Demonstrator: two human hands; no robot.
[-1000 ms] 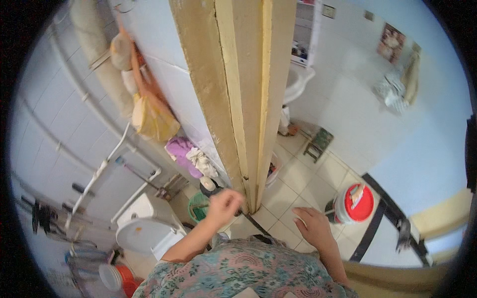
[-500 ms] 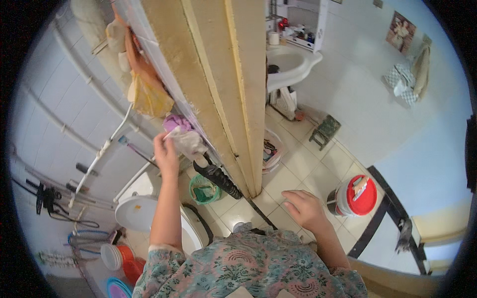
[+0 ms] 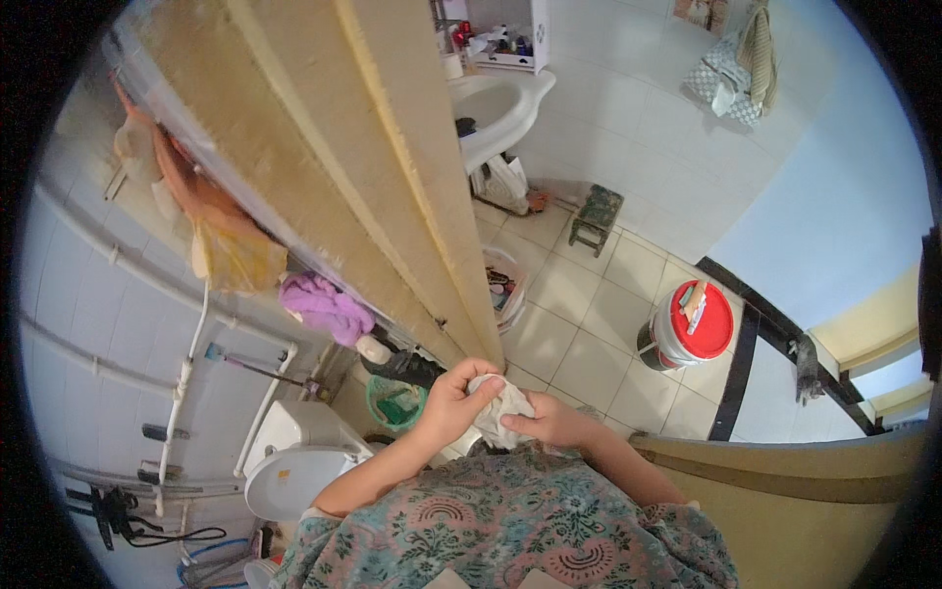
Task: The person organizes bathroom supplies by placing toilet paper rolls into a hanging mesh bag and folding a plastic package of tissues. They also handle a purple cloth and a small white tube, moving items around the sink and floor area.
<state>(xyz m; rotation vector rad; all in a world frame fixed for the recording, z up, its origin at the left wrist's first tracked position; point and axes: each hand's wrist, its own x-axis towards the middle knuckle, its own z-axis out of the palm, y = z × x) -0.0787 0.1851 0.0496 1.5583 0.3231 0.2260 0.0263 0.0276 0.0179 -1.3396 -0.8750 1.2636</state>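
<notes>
Having brought the cloth (image 3: pixel 507 400) from beside the towel (image 3: pixel 328 306) to before the garment (image 3: pixel 481 510), now holding it bunched between closed fingers (image 3: pixel 478 366) of left hand (image 3: pixel 453 404) and right hand (image 3: pixel 557 422). Better to grip evenly, without hard pulling.

Door frame (image 3: pixel 324 177) stands before the left hand (image 3: pixel 454 404); open floor (image 3: pixel 569 329) reaches the bucket (image 3: pixel 685 334)

A yellowish doorframe (image 3: pixel 324 147) stands between pale walls (image 3: pixel 628 108) over a tiled floor (image 3: pixel 564 334).
</notes>
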